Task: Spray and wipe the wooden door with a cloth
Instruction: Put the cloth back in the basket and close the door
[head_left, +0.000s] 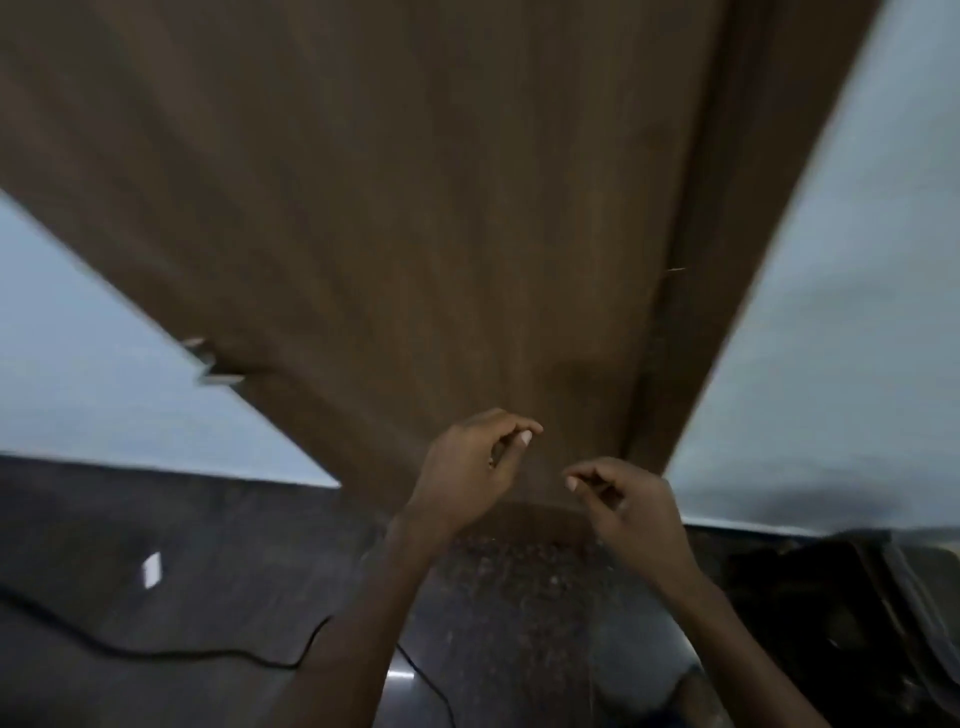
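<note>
— One big thing filled most of the view: the wooden door (415, 197), brown, its grain and long axis running from the top of the frame down toward the hands, narrowing to its bottom edge at the speckled floor (514, 582).

— Was all of it visible?

— No. Its top was cut off by the frame, and the whole picture was blurred. A metal handle (213, 364) stuck out near the door's left edge, too smeared to make out its shape. Pale wall (831, 312) lay on either side, with a darker door frame (727, 260) along the right.

— And the hands?

— Both were raised before the door's lower part, near each other but apart. The left hand (467, 467) had its fingers loosely curled, thumb close to the fingertips, nothing in it. The right hand (628, 504) was curled the same way, also holding nothing.

— Anything smaller?

— A black cable (156, 652) trailed over the dark floor at left. Something dark sat at lower right; I couldn't identify it.
</note>
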